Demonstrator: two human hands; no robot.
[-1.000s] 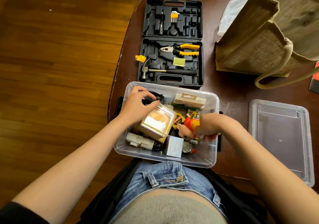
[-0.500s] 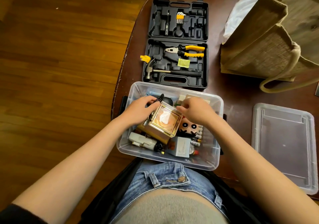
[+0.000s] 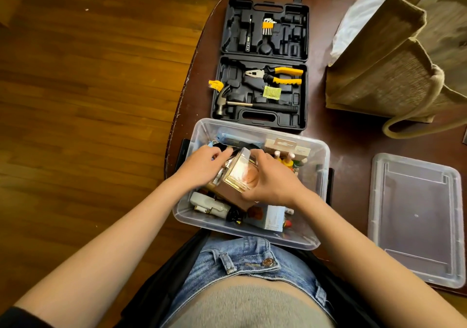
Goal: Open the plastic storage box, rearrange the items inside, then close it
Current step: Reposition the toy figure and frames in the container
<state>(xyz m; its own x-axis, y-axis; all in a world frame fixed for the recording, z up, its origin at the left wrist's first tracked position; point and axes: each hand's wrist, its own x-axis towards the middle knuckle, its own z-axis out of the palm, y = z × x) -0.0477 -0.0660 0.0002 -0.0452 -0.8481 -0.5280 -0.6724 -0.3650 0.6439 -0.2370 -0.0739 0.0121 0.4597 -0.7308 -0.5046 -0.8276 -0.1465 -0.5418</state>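
The clear plastic storage box [image 3: 319, 166] stands open at the table's near edge, full of small items. Its clear lid [image 3: 414, 216] lies flat on the table to the right. Both hands are inside the box around a brown carton with a clear window [image 3: 237, 178], which is tilted up. My right hand [image 3: 271, 179] grips the carton's right side. My left hand [image 3: 206, 164] holds its left side, fingers curled over the far corner. Around them lie a white charger [image 3: 207, 203], a white printed carton [image 3: 273, 217], small bottles [image 3: 288, 159] and a hang-tab pack [image 3: 286, 147].
An open black tool case [image 3: 262, 64] with pliers, hammer and hex keys lies just beyond the box. A jute bag [image 3: 394, 57] stands at the back right. The table's rounded left edge [image 3: 177, 115] drops to a wooden floor.
My right hand let go of the orange item at the box's right side and moved left onto the windowed carton. The carton has tilted up between both hands.
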